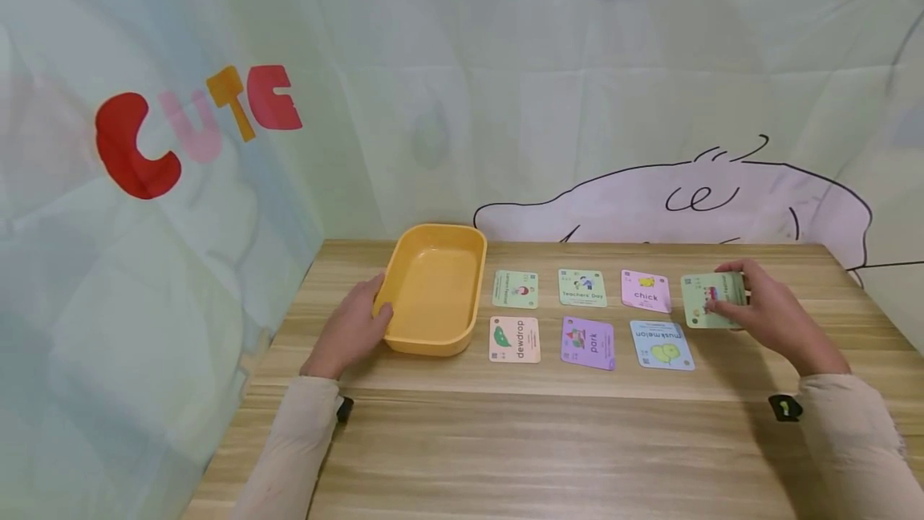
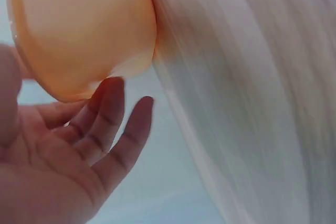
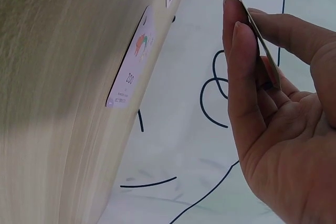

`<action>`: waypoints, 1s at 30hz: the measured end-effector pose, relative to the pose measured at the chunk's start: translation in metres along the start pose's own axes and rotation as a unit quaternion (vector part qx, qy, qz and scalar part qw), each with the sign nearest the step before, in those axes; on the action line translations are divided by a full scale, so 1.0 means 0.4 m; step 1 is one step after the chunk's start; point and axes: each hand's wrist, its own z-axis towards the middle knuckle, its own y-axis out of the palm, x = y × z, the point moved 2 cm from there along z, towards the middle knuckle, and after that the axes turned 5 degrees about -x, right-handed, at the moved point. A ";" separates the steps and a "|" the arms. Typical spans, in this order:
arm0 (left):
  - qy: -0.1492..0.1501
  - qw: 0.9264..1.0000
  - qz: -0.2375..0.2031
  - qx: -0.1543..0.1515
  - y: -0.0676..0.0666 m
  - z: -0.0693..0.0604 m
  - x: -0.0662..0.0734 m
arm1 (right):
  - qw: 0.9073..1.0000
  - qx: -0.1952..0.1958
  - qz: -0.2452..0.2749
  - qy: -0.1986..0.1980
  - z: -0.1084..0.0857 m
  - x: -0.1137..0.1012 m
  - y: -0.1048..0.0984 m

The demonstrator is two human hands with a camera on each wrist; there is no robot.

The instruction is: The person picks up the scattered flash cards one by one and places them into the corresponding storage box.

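On the left, my left hand (image 1: 352,326) grips the left rim of a yellow plastic tray (image 1: 476,287), thumb at the rim and fingers along the outer side. The left wrist view shows fingers (image 2: 110,108) touching the tray's wall (image 2: 94,30). My right hand (image 1: 776,315) pinches a green picture card (image 1: 696,303) between thumb and fingers, held above the table at the right end of the card rows. From the right wrist view that card (image 3: 265,51) appears edge-on. A card marked "zoo" (image 3: 134,64) lies on the table there; the head view hides it.
Two rows of cards lie right of the tray: a green card (image 1: 516,289), Teachers' Day (image 1: 582,288), chick (image 1: 646,290), dewdrop (image 1: 515,339), park (image 1: 588,343) and muskmelon (image 1: 662,345). A printed curtain (image 1: 549,103) hangs behind the wooden table (image 1: 505,448).
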 end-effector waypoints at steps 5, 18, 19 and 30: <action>-0.038 0.998 -0.035 0.045 -0.005 0.000 0.003 | 1.000 -0.001 -0.001 0.001 0.001 -0.001 0.001; -0.080 0.991 -0.102 0.022 -0.001 0.010 -0.017 | 1.000 0.000 -0.008 0.003 0.002 0.000 0.002; -0.082 0.991 -0.101 0.022 0.001 0.010 -0.018 | 1.000 0.000 -0.008 0.004 0.002 0.000 0.002; -0.082 0.991 -0.102 0.022 0.007 0.009 -0.010 | 1.000 0.011 -0.016 -0.002 0.002 -0.001 0.004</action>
